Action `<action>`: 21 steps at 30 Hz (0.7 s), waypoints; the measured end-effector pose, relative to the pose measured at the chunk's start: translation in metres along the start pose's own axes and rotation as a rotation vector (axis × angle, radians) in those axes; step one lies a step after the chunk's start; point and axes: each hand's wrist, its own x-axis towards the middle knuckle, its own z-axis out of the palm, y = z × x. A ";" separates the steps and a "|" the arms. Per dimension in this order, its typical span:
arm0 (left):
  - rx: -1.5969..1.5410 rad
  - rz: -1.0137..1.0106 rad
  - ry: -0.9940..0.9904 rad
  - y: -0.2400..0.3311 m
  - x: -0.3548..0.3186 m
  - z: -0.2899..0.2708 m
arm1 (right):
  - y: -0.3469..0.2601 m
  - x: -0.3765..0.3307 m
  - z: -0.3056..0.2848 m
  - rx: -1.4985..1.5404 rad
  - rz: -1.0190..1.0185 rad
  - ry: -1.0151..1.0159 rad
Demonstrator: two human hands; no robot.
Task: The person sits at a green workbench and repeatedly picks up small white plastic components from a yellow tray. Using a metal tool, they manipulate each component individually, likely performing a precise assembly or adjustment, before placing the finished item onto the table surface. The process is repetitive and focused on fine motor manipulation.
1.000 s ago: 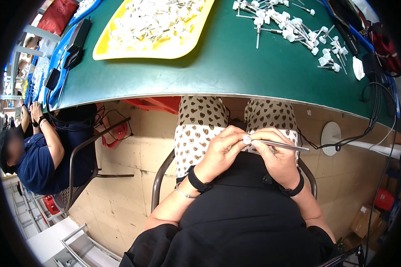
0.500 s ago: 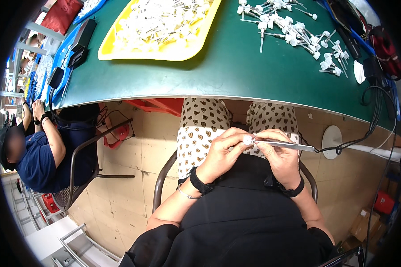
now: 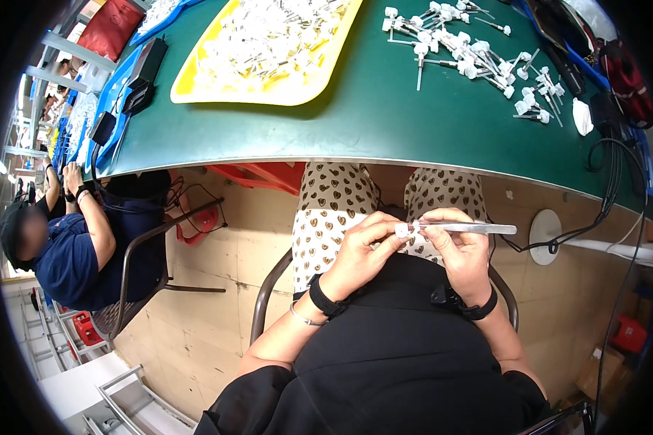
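Observation:
Above my lap, my left hand pinches a small white plastic piece between thumb and fingertips. My right hand is closed around metal tweezers, whose broad end sticks out to the right. The tweezers' tips are at the white piece, but whether they grip it is too small to tell. Similar white-headed pieces with thin stems lie in a loose group on the table at the right. Many more fill a yellow tray in front of me.
The green table's front edge runs just beyond my hands. Black cables hang off its right end, near a white round-based stand. At the left, a co-worker sits beside blue trays.
The tweezers have turned from sloping down to the right to nearly level. Both hands stay close together at the white piece. The view has shifted slightly.

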 end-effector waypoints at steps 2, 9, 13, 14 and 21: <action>0.009 -0.020 0.000 0.004 -0.001 0.001 | -0.002 -0.001 -0.001 0.022 0.014 0.020; -0.020 0.025 0.035 0.038 0.007 -0.005 | -0.006 -0.001 -0.007 0.024 -0.012 0.068; -0.210 0.095 0.197 0.116 0.050 -0.039 | -0.008 -0.001 -0.008 0.085 -0.020 0.105; -0.171 0.166 0.266 0.129 0.067 -0.052 | -0.008 0.000 -0.008 0.077 -0.032 0.106; 0.420 0.296 0.657 0.123 0.188 -0.146 | -0.018 -0.003 -0.009 0.051 -0.053 0.078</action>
